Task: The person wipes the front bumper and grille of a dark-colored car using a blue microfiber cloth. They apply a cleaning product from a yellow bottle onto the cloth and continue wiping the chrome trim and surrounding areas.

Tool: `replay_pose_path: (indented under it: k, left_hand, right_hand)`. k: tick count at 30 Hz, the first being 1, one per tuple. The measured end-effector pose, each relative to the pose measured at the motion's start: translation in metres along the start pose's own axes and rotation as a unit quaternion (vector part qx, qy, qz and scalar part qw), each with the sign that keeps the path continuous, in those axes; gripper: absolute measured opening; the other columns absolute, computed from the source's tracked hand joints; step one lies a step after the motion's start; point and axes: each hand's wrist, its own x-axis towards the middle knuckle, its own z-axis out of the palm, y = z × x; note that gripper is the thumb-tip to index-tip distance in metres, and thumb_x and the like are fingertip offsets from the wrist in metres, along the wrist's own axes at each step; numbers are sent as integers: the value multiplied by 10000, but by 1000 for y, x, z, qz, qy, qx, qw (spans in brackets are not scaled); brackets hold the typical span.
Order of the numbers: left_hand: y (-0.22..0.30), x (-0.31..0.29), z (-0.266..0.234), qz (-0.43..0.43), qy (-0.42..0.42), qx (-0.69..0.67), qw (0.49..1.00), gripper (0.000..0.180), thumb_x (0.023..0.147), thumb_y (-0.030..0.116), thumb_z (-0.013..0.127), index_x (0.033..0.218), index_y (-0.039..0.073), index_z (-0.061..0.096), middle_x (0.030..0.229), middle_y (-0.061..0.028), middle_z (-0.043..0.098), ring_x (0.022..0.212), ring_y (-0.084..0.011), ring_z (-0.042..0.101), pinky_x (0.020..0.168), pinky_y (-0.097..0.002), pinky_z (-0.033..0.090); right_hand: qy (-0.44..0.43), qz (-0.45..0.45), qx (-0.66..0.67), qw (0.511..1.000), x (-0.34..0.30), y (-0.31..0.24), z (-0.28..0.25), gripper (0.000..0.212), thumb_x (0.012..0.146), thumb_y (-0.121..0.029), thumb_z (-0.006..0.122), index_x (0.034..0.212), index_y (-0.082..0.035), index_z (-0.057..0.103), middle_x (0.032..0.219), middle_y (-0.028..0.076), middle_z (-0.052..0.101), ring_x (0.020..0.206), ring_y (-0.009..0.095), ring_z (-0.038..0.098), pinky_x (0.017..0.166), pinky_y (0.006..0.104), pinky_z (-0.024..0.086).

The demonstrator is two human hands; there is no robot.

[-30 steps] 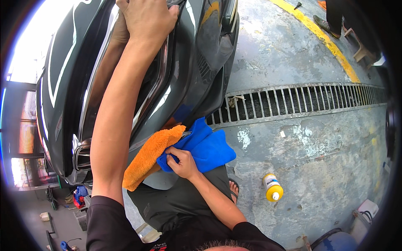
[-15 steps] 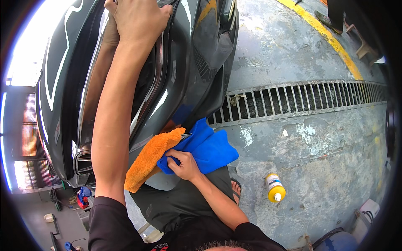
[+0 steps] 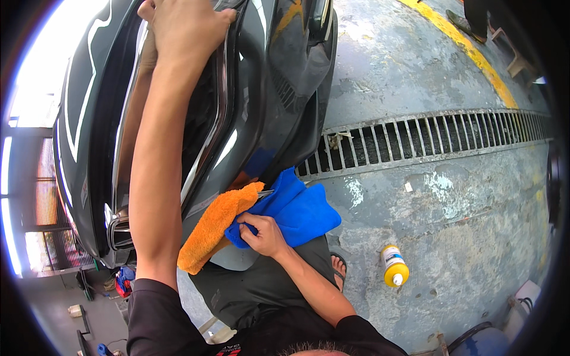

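Note:
My left arm reaches up across the dark grey front of a car (image 3: 252, 110). My left hand (image 3: 181, 29) is over the grille area by the shiny trim, its thumb out to the right. Most of its fingers are cut off by the top edge, so what they hold cannot be seen. Close to my lap, my right hand (image 3: 264, 235) is closed on the edge of a blue microfibre cloth (image 3: 303, 210). An orange plush towel (image 3: 217, 228) hangs beside that cloth, draped at my knee against the lower bumper.
A yellow and white bottle (image 3: 393, 267) lies on the worn grey floor to the right. A metal drain grate (image 3: 427, 139) crosses the floor beyond it. A person's shoe (image 3: 466, 25) shows at the far right, and a blue drum (image 3: 481, 341) is at the lower right.
My left hand has shifted slightly left and up along the car front. The right hand and both cloths stay as they were; the view has moved a little.

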Motion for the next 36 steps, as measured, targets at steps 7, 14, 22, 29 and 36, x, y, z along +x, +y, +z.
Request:
replay_pose_path:
  k: [7,14,22,29,36]
  left_hand:
    - [9,4,-9,-24,-20,-20,999,685,671,172,865,1312,42,662,1386,-161,576,1377,-361,463,1122,-532,356]
    - [12,6,-15,-40,-60,-19,997,693,669,166,894,1319,68,674,1400,-150,574,1380,-357,462,1135,-524,345]
    - [12,7,-13,-44,-60,-33,997,736,661,156,926,1348,83,672,1404,-139,574,1384,-353,458,1139,-523,342]
    - [8,8,-13,-17,-51,-25,998,734,661,159,908,1351,84,669,1402,-140,575,1393,-351,451,1142,-521,339]
    - [12,9,-16,-34,-64,-22,997,727,666,175,907,1345,70,666,1404,-139,571,1387,-350,452,1140,-525,339]
  right_hand:
    - [0,5,-1,1000,1,0,-2,144,929,-85,641,1004,10,720,872,199,731,785,371,738,696,406,567]
    - [-8,9,-1,1000,1,0,-4,148,927,-82,639,1009,7,723,872,193,731,788,367,737,694,406,566]
    - [-2,-2,3,1000,2,2,-4,135,922,-51,644,1011,23,713,837,173,710,745,323,725,680,378,545]
    - [4,-7,7,1000,2,1,-3,140,913,-45,647,1013,21,720,844,188,712,740,330,723,684,384,548]
    - [0,5,6,1000,3,-3,-6,141,913,-51,648,1010,20,722,851,186,713,755,335,726,689,383,547]
